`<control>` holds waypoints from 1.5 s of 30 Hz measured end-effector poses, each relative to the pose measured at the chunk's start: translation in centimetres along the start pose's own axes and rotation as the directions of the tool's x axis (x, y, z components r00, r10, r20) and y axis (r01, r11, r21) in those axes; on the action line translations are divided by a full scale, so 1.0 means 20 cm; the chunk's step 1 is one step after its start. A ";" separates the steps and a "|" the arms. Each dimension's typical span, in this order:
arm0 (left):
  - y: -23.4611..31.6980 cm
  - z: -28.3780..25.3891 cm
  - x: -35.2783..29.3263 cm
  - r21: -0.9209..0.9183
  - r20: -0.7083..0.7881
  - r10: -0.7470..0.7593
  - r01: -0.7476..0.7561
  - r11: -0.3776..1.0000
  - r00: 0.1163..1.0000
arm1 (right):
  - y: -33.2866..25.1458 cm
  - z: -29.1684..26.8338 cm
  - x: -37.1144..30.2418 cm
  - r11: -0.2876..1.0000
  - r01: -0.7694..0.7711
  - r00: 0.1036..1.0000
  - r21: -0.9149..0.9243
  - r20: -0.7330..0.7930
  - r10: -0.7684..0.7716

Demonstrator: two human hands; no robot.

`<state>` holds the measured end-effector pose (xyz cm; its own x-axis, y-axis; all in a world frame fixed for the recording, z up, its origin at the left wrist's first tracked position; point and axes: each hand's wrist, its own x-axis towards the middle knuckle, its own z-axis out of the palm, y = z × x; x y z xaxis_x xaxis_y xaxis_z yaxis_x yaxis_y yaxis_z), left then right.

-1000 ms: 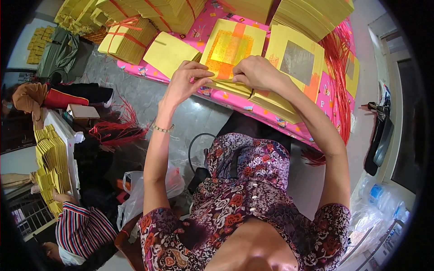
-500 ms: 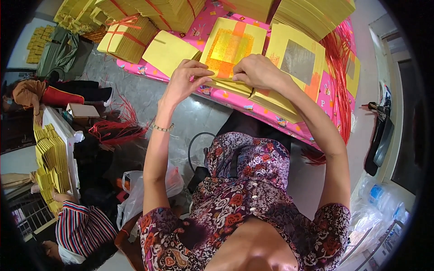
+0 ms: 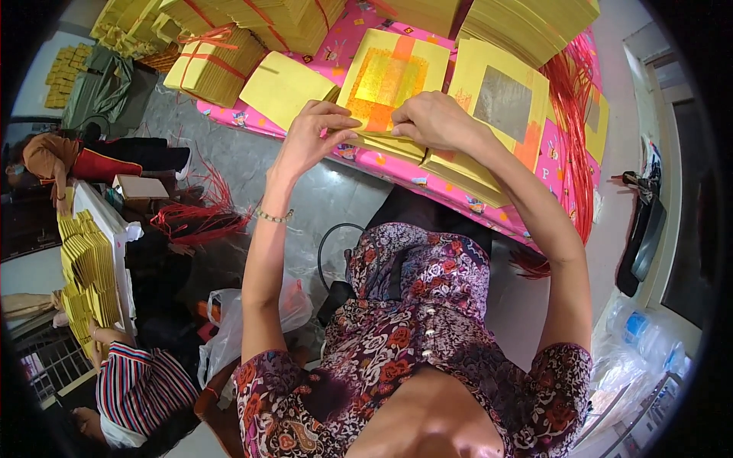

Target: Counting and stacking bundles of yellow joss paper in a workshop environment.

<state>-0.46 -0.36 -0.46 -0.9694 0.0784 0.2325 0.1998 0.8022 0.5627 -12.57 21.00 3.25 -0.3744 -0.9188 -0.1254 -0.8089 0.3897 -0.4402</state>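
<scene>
A yellow paper sheet with a shiny gold panel and an orange band across it lies on a stack of yellow paper at the table's near edge. At its near left corner, my left hand is closed with curved fingers and thumb around the paper's edge. My right hand pinches the near edge beside the orange band, thumb and bent forefinger together. Another stack, with a silver-grey square on top, stands just right, partly behind my right forearm. Left of the gold panel is a plain yellow stack.
Bundles of yellow paper tied with red strips fill the table's far side. Red strands hang over the right part of the pink tablecloth. At left, a person in a striped top reaches toward piled yellow paper; another person stands beyond.
My two hands and the paper stay almost in place. At left, the person in brown has shifted slightly.
</scene>
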 end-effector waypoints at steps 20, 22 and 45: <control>-0.01 -0.01 0.00 0.017 0.016 0.010 -0.011 1.000 1.000 | 0.01 0.00 0.02 1.000 -0.006 0.999 -0.002 0.032 0.006; 0.02 -0.02 0.01 0.019 0.033 0.008 -0.009 1.000 0.999 | 0.01 0.00 0.01 1.000 0.000 1.000 -0.005 0.012 0.000; 0.15 -0.07 0.22 -0.361 -0.351 -0.108 -0.029 0.932 0.930 | -0.01 -0.08 -0.20 0.917 0.075 0.712 0.393 -0.665 0.226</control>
<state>-3.83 1.63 3.37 -0.8731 -0.2214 0.4345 0.2654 0.5317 0.8043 -11.57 24.60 5.26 -0.7510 -0.5236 0.4023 -0.5916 0.2629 -0.7622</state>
